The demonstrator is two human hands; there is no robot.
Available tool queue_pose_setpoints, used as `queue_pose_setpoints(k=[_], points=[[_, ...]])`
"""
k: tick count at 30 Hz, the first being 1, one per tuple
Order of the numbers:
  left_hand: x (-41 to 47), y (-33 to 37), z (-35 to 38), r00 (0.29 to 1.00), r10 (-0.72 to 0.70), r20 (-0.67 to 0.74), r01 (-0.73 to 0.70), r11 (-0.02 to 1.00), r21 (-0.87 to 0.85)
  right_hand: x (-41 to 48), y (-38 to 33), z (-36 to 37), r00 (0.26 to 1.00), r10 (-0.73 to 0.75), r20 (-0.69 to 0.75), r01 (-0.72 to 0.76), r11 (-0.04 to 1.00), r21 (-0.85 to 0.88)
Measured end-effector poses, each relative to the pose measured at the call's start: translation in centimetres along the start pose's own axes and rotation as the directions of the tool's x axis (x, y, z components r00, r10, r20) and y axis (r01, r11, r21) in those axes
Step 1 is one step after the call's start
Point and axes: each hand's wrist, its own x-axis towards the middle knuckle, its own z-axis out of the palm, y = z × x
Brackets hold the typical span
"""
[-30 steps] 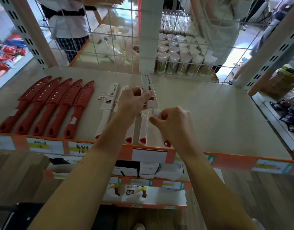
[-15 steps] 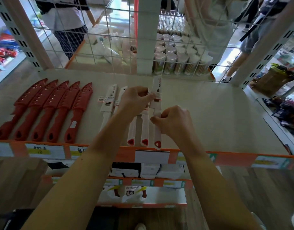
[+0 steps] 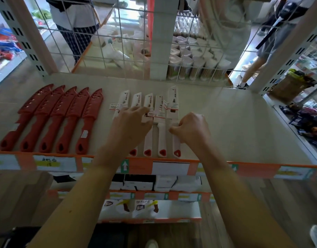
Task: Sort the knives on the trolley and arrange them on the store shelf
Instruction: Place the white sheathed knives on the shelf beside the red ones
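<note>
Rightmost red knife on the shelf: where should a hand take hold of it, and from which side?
Take the rightmost red knife by its handle, the narrow end at the front edge of the shelf, reaching from the front. The sheathed blade points away, and the next red knife lies close on its left, so the open right side likely gives most room.

Five red knives [image 3: 64,120] lie side by side on the left part of the shelf [image 3: 234,126]. Each is in a red sheath with holes, handle at the front edge, tip slanting toward the back and a little right. Near the middle of the shelf, five white knives [image 3: 160,111] lie in a close row, blades in white labelled sleeves, red-marked handle ends toward the front edge. The rightmost knife [image 3: 173,102] reaches farthest back. The right hand [image 3: 190,129] grips its handle, and the left hand [image 3: 131,124] rests on the others.
</note>
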Motion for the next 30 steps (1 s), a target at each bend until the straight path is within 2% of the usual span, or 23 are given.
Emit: queue_pose_setpoints(k=[5, 8, 12, 20, 30], points=[[-1.9, -1.4, 0.7, 0.998, 0.042, -0.053, -0.036, 0.993, 0.111, -0.2, -0.2, 0.4, 1.000, -0.008, -0.007, 0.007, 0.998, -0.062], [-3.5, -3.6, 1.0, 0.988, 0.058, -0.141, -0.037, 0.988, 0.149, -0.4, -0.1, 0.4, 1.000, -0.016, -0.011, 0.015, 0.997, -0.079], [-5.0, -4.4, 0.8, 0.963, 0.028, -0.268, -0.010, 0.997, 0.070, -0.6, -0.3, 0.4, 1.000, -0.026, -0.012, 0.025, 0.994, -0.104], [-4.7, -4.1, 1.3, 0.981, -0.007, -0.195, 0.013, 1.000, 0.028, -0.4, -0.2, 0.7, 1.000, -0.016, -0.013, 0.013, 0.988, -0.153], [-5.1, -3.5, 0.7, 0.980, -0.023, -0.199, 0.039, 0.996, 0.078, -0.2, -0.4, 1.0, 1.000, -0.004, 0.028, 0.009, 0.979, -0.204]])
